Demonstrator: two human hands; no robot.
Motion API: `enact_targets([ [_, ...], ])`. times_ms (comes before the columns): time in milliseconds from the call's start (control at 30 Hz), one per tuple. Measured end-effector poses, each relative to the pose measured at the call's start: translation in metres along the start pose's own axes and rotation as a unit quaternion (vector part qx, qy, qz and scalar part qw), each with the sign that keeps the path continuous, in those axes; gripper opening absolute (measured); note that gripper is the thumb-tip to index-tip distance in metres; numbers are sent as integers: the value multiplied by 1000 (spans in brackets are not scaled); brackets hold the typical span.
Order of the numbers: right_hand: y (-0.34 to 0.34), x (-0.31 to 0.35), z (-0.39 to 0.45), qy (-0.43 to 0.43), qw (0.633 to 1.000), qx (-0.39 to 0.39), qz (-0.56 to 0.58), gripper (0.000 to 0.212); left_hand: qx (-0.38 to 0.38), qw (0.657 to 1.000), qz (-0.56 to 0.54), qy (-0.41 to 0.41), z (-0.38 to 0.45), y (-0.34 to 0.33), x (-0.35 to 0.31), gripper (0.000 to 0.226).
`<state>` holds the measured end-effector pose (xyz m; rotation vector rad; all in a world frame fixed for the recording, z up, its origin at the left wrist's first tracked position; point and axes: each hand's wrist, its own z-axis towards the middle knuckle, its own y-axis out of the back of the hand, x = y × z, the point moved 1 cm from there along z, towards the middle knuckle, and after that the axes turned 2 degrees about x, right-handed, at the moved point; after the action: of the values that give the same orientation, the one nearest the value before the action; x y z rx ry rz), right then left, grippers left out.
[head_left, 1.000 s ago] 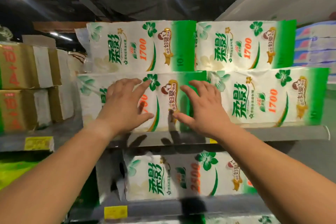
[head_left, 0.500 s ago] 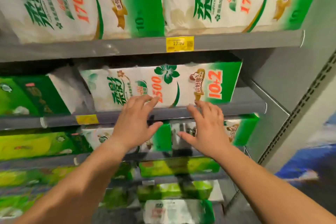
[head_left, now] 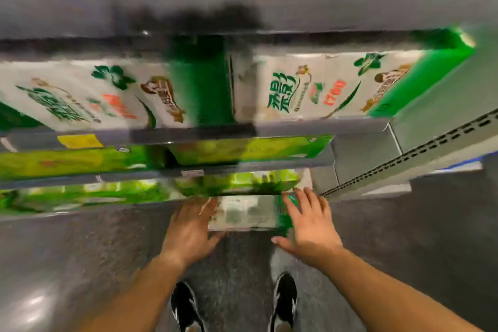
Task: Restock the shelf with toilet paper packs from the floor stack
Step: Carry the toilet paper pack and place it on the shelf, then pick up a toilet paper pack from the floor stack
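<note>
While view is blurring w/ motion, shelf unit (head_left: pixel 269 131) is carrying green-white toilet paper packs (head_left: pixel 318 86) on several tiers. Floor pack (head_left: pixel 244 213) is lying at unit's base on grey floor (head_left: pixel 80 250). Left hand (head_left: pixel 190 229) & right hand (head_left: pixel 310 226) are flanking it, fingers spread, gripping nothing; contact unclear. Black shoes (head_left: pixel 285 296) are showing below.

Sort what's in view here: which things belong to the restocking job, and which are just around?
Part of the job:
- toilet paper pack on the floor
- left hand at its left side
- right hand at its right side, fingers spread
- shelf edge with white-and-green packs already on it

Just around:
- lime-green packs on the lower shelves
- yellow price tag
- black shoes
</note>
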<state>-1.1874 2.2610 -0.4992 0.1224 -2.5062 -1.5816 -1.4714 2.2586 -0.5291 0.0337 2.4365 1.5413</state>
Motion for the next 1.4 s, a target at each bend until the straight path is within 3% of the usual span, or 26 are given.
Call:
enact_targets([
  [167, -111, -17, 94, 38, 999, 28, -18, 109, 33, 999, -2, 34, 76, -117, 25, 92],
  [400, -242, -38, 170, 53, 993, 96, -44, 117, 124, 989, 66, 47, 152, -224, 57, 137],
  [500, -270, -46, 183, 46, 989, 132, -42, 127, 139, 986, 81, 49, 169, -245, 66, 146],
  [633, -278, -48, 196, 45, 992, 113, -37, 133, 100, 991, 85, 40, 183, -255, 71, 146],
  [800, -268, -42, 202, 62, 991, 115, -39, 119, 92, 992, 80, 42, 180, -245, 66, 128],
  [1000, -235, -35, 185, 74, 992, 101, -28, 117, 96, 991, 83, 31, 160, -210, 65, 132],
  [1167, -161, -19, 154, 94, 994, 43, -30, 125, 80, 992, 99, 23, 132, -129, 60, 129],
  [1300, -71, -4, 122, 85, 996, 32, -10, 118, -2, 991, 134, -10, 102, -47, 52, 135],
  [1400, -6, 5, 83, 85, 995, -44, -1, 116, -45, 995, 88, -14, 70, 6, 48, 130],
])
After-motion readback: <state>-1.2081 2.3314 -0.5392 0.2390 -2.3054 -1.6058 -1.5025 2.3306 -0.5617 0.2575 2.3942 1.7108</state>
